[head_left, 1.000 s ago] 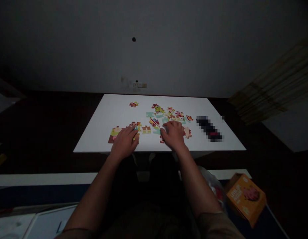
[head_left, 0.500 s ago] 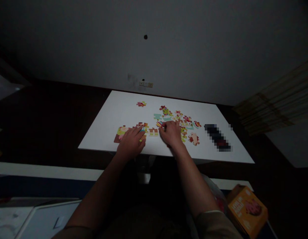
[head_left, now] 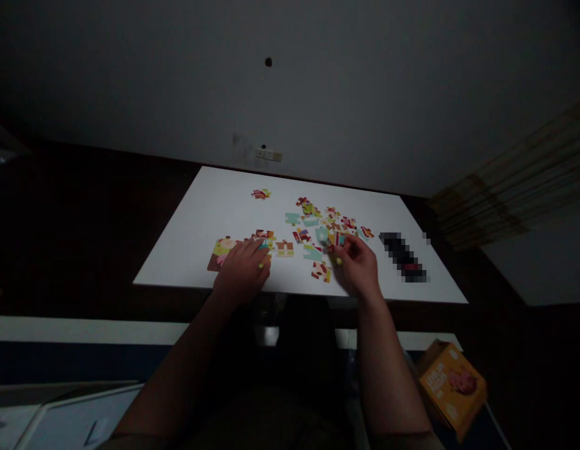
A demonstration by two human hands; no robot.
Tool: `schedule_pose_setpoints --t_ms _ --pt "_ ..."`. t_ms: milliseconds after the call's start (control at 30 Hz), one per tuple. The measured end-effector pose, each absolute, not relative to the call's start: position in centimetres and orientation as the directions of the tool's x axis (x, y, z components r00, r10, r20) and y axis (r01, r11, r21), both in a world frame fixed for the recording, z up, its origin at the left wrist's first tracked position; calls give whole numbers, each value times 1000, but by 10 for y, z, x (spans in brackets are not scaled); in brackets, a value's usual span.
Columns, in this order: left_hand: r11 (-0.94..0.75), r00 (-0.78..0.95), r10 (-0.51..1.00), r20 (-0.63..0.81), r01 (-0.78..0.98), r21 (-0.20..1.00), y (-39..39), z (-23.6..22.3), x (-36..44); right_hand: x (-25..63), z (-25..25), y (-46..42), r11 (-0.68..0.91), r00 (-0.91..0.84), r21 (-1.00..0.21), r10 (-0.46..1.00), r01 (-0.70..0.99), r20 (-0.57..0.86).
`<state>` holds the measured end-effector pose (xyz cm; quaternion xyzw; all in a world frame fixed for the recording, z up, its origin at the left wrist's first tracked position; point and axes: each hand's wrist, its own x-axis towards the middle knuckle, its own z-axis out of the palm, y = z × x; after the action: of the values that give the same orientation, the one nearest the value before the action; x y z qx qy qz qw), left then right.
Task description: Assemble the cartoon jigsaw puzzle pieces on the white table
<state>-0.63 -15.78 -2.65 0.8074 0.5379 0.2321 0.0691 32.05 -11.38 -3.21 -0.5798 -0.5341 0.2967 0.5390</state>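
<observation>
Colourful cardboard jigsaw pieces lie scattered across a white tabletop. My left hand rests at the near left, its fingers over a joined group of pieces. My right hand is raised slightly at the right of the loose pieces, its fingers pinching a multicoloured jigsaw piece. Part of that piece is hidden by the fingers. A small joined cluster sits apart toward the far edge.
A pixelated dark object lies at the table's right. An orange puzzle box stands below the near right, and a pale flat board lies at lower left. Behind the table rises a grey wall with a switch plate.
My right hand has moved right across the pieces, now pinching a piece. A few loose pieces sit differently. My left hand stays on the joined group, and the view has shifted slightly.
</observation>
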Motion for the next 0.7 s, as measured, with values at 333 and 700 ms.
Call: schedule_pose_setpoints --t_ms 333,700 --pt "-400 324 905 277 870 290 -154 -31 -6 360 -43 -128 47 385 -985 916 165 108" --pt "-407 326 901 287 864 296 -152 -26 -5 350 -34 -132 108 379 -987 914 119 145"
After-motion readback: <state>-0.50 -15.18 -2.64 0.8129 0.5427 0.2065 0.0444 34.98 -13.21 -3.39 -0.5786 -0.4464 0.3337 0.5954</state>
